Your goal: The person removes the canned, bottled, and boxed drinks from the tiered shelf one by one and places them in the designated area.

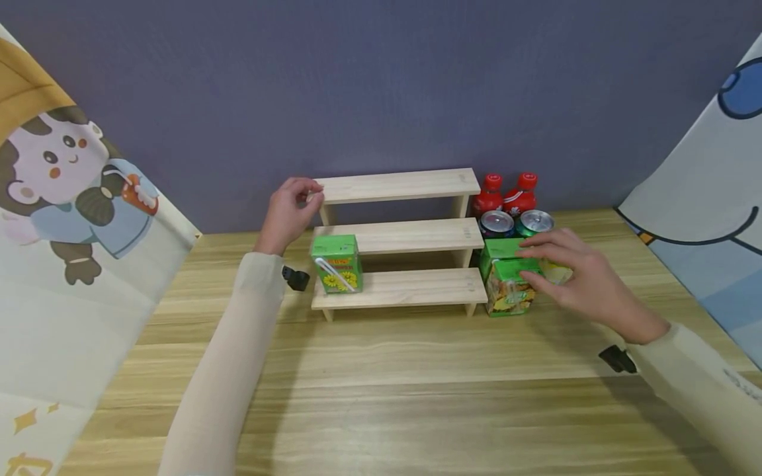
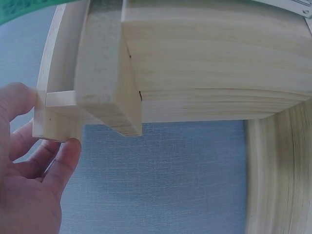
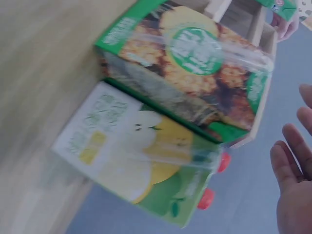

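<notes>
A three-tier wooden shelf rack (image 1: 411,288) stands against the wall. My left hand (image 1: 287,210) grips the left end of its top board, with the thumb on one face and the fingertips on the other in the left wrist view. A green drink carton (image 1: 338,268) with yellow flowers and a straw stands on the lowest board's left end. Beside the rack's right end, my right hand (image 1: 580,281) hovers over a drink carton with a pineapple picture (image 3: 190,58), fingers extended and apart. Next to that is a pear-pictured carton (image 3: 141,151), mostly hidden by the hand in the head view.
Behind the cartons at right stand two drink cans (image 1: 497,223) and two red-capped bottles (image 1: 489,193). A dark blue padded wall (image 1: 381,86) rises behind the rack. Cartoon panels flank the wooden table (image 1: 381,410) on both sides.
</notes>
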Tool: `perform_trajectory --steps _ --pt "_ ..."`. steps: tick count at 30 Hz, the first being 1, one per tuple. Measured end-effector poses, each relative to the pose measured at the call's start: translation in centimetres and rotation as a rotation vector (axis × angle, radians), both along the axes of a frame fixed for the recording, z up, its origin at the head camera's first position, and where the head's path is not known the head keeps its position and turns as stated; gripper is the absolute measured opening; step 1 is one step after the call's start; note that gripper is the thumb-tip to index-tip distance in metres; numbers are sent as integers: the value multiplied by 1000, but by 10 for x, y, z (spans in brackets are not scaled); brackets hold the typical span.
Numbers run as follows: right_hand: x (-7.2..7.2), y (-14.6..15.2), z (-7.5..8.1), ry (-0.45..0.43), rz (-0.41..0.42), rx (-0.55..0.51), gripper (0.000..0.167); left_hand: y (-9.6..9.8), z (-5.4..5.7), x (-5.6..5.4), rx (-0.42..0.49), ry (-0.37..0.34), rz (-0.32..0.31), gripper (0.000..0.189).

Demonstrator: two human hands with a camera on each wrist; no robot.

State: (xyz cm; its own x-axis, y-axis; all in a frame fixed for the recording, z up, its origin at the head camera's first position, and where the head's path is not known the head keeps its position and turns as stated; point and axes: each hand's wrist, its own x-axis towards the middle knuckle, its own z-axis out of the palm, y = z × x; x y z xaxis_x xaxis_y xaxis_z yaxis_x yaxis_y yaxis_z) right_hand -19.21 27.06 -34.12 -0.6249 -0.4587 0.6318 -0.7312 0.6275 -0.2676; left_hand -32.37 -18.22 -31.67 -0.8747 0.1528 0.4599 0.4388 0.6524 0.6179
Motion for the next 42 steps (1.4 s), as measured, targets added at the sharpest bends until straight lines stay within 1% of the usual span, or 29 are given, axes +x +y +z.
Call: perform_trajectory --steps 5,12,16,22,26,30,34,39,42 --pt "-4 -16 11 -15 49 4 43 -1 0 0 4 1 0 25" --pt "-12 -46 23 -65 113 41 46 0 1 2 2 0 -6 24" --pt "-17 -62 27 -75 157 48 45 1 1 2 13 5 -16 24" --pt "-26 -84 30 -57 222 37 42 1 0 1 14 5 -12 25" --pt "-28 -101 33 -69 253 29 39 1 1 1 16 5 -8 24" --pt "-26 -125 36 -107 267 39 36 0 2 3 16 2 -5 24" --pt "-24 -151 38 -155 267 71 34 -1 1 2 15 -1 -1 25" --pt "-23 -184 41 -218 255 113 36 -1 0 2 7 4 1 25" --pt "-26 -199 43 -247 255 127 39 -1 0 2 6 4 -2 25"
